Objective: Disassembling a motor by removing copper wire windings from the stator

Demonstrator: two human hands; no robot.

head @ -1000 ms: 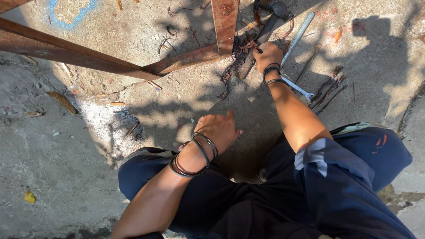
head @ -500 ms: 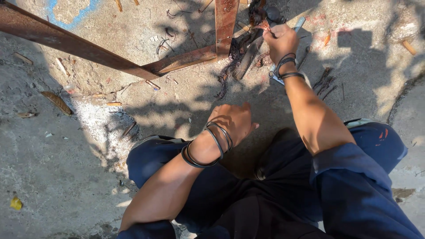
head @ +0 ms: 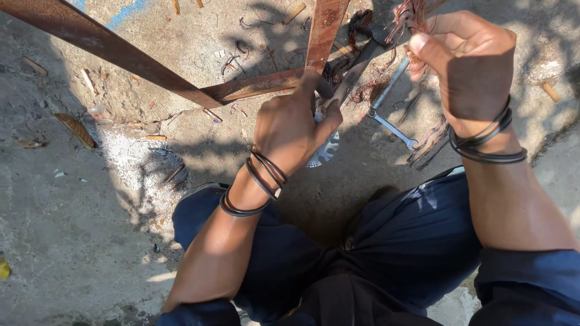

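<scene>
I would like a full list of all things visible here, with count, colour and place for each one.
rusty metal bars: three, brown, joined, upper left to top centre
copper wire bundle: one, reddish, top right, in right hand
wrench: one, silver, on ground between hands
toothed disc: one, silver, under left hand
dry leaf: one, brown, left ground
concrete ground: grey, all around
left hand: centre, by the bars
right hand: upper right, gripping wire
</scene>
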